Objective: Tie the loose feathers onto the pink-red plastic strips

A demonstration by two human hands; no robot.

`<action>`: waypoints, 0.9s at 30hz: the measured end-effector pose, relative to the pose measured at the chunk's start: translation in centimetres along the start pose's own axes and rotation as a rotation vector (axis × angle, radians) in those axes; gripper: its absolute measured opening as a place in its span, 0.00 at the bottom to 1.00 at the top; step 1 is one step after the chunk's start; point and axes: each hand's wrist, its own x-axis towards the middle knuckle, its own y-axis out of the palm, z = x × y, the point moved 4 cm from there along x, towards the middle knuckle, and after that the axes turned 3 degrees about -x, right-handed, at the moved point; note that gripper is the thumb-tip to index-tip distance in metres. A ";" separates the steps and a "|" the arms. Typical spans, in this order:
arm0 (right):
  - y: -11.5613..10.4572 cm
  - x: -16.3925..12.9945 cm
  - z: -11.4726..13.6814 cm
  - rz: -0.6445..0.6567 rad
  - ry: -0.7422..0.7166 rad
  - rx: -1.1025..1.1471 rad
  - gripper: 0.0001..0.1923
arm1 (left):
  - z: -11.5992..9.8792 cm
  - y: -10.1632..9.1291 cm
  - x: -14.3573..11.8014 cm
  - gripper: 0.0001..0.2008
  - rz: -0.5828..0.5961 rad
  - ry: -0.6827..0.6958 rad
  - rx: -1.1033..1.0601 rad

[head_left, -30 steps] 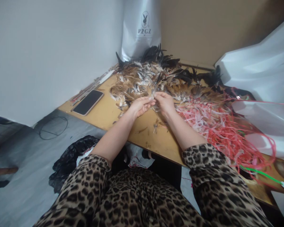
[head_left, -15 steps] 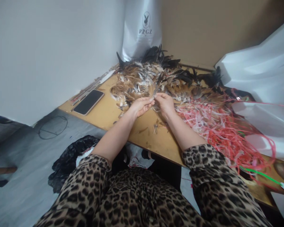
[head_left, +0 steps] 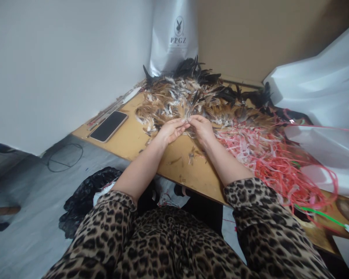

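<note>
My left hand (head_left: 173,131) and my right hand (head_left: 202,127) meet fingertip to fingertip over the near edge of a feather pile (head_left: 168,95). Both are closed in a pinch around the base of small brown feathers (head_left: 187,110), whose tips point away from me. The exact grip is partly hidden by the fingers. Brown, white and black feathers lie heaped behind my hands. To the right of my right hand spreads a tangle of pink and red plastic strips (head_left: 267,166), with feathers among its far side.
A phone (head_left: 109,126) lies on the wooden table (head_left: 174,159) at left. A white printed bag (head_left: 174,50) stands at the back, and white sheeting (head_left: 317,81) rises at right. A green strip (head_left: 322,214) lies near the right end. A black plastic bag (head_left: 87,197) sits below, on the left.
My hands stay together in nearly the same spot. My right fingers have shifted slightly left, closer against the left fingertips, and the pinched feathers show less clearly.
</note>
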 end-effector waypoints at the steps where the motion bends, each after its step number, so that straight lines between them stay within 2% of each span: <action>1: 0.0 -0.1 0.1 -0.007 -0.028 -0.020 0.12 | 0.0 0.0 0.0 0.05 -0.003 0.000 0.006; 8: -0.5 0.0 0.9 -0.019 -0.119 -0.199 0.11 | -0.3 0.0 0.1 0.02 -0.042 0.109 0.048; 14: -0.6 0.2 1.2 -0.036 -0.092 -0.212 0.13 | -0.3 -0.1 0.1 0.02 -0.075 0.169 0.096; 23: -0.8 0.2 1.5 0.014 -0.133 -0.207 0.12 | 0.0 0.4 -0.2 0.02 0.019 0.081 0.107; 27: -0.9 0.3 1.2 0.088 -0.087 -0.135 0.13 | 0.0 0.6 -0.4 0.02 0.070 0.044 0.108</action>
